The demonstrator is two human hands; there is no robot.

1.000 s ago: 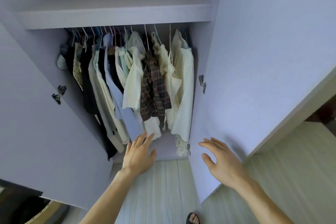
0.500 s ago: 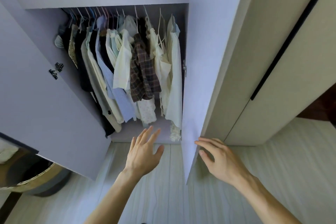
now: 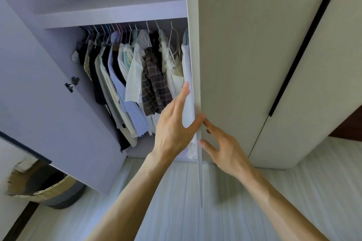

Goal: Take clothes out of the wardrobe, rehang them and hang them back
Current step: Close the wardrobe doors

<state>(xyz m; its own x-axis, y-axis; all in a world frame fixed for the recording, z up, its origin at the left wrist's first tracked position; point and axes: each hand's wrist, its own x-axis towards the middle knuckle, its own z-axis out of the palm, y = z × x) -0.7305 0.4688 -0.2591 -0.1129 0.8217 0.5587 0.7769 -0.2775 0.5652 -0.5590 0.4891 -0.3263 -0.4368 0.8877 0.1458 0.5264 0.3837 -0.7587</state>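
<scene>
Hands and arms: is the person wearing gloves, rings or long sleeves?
No. The left hand and right hand are bare, with no gloves, rings or watch showing. The left forearm and right forearm are bare too; no sleeve shows.

Lilac wardrobe, muted clothes

The wardrobe (image 3: pixel 109 13) is pale lilac inside. At its centre is a brown-and-dark plaid shirt (image 3: pixel 154 84). Toward nine o'clock come a cream blouse (image 3: pixel 134 82), a pale blue fine-striped shirt (image 3: pixel 129 103), a black garment (image 3: pixel 98 84) and a beige dotted top (image 3: pixel 87 62). The door face (image 3: pixel 244 45) at three o'clock is off-white with a black strip (image 3: pixel 305 45). The floor (image 3: pixel 176 211) at six is whitish wood-grain, and the woven basket (image 3: pixel 49 191) at eight is tan.
</scene>
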